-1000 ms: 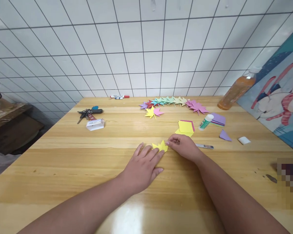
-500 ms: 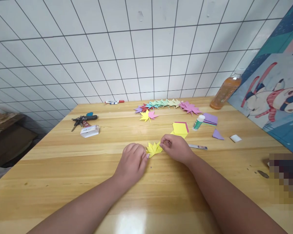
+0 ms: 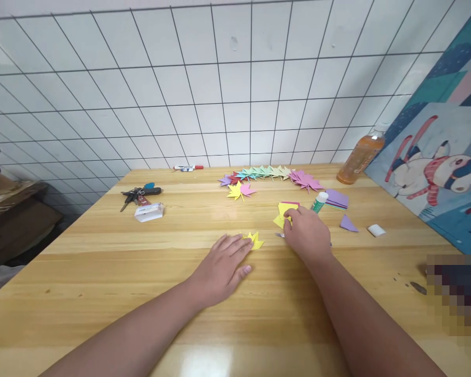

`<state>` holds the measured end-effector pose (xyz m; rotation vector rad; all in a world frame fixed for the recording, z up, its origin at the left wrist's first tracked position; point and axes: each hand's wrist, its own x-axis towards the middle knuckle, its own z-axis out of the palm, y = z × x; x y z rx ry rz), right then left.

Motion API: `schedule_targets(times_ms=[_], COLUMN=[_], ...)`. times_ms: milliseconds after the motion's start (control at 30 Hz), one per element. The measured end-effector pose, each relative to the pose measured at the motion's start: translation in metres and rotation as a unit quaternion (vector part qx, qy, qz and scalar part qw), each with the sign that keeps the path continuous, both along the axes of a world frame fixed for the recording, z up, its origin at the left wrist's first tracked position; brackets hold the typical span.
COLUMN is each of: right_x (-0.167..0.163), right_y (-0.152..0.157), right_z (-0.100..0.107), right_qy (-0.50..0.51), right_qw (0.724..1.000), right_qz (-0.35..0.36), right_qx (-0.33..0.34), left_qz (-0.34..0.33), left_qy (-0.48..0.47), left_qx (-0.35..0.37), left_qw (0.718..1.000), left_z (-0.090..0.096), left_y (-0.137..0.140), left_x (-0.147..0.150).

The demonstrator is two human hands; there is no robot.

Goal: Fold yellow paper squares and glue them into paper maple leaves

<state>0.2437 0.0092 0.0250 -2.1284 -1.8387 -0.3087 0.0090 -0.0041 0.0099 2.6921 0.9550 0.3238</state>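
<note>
My left hand (image 3: 225, 267) lies flat with its fingers stretched out, the fingertips over part of a yellow folded-paper star (image 3: 255, 241) on the table. My right hand (image 3: 308, 233) is at the yellow paper pieces (image 3: 284, 209), thumb and fingers curled together over their right side. Whether it grips a piece is hidden. Under this hand lies a thin narrow strip-like tool (image 3: 280, 235), mostly covered. Just beyond the hand stands a glue stick (image 3: 319, 202) with a white cap.
A row of colourful folded-paper stars (image 3: 265, 173) runs along the back, a yellow-and-pink pair (image 3: 240, 190) before it. Right are purple paper sheets (image 3: 337, 198), a purple triangle (image 3: 348, 223), an eraser-like white block (image 3: 376, 230) and a bottle (image 3: 361, 157). Keys (image 3: 139, 196) lie left.
My right hand has left the yellow star and moved right to the yellow paper pieces. My left hand has flattened out over the star. The view has tilted up slightly.
</note>
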Motion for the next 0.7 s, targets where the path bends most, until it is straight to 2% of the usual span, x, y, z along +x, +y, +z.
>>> schedule_targets(times_ms=[100, 167, 300, 500, 700], right_x=[0.006, 0.01, 0.013, 0.014, 0.014], right_y=[0.001, 0.003, 0.008, 0.01, 0.011], right_z=[-0.003, -0.006, -0.014, -0.018, -0.014], right_qy=[-0.015, -0.016, -0.022, -0.037, -0.043], right_qw=[1.0, 1.0, 0.997, 0.997, 0.995], right_qz=[0.007, 0.023, 0.033, 0.02, 0.005], right_qx=[0.005, -0.002, -0.061, -0.072, -0.089], left_qz=[0.043, 0.096, 0.188, 0.19, 0.189], left_qy=[0.052, 0.064, 0.073, 0.088, 0.092], left_qx=[0.007, 0.03, 0.07, 0.055, 0.005], left_qw=[0.998, 0.993, 0.977, 0.976, 0.978], left_z=[-0.007, -0.01, -0.015, -0.016, -0.01], left_y=[0.001, 0.002, 0.004, 0.005, 0.008], left_x=[-0.001, -0.002, -0.005, -0.008, -0.011])
